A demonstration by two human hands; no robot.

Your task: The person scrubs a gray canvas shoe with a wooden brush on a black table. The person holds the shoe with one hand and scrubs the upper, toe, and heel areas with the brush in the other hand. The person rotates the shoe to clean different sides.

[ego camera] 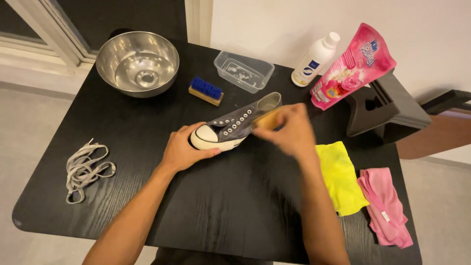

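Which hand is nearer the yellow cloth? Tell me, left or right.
Right. The right hand works at the sneaker holding a brush, just up and left of the yellow cloth. The left hand grips the sneaker's toe, farther off on the sneaker's far side.

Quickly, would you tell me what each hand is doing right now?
Left hand: closed on the toe of the sneaker, steadying it on the table.
Right hand: closed around a wooden brush against the sneaker.

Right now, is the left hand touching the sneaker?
Touching. The head view shows the left hand cupped over the sneaker at its white toe, no gap between them.
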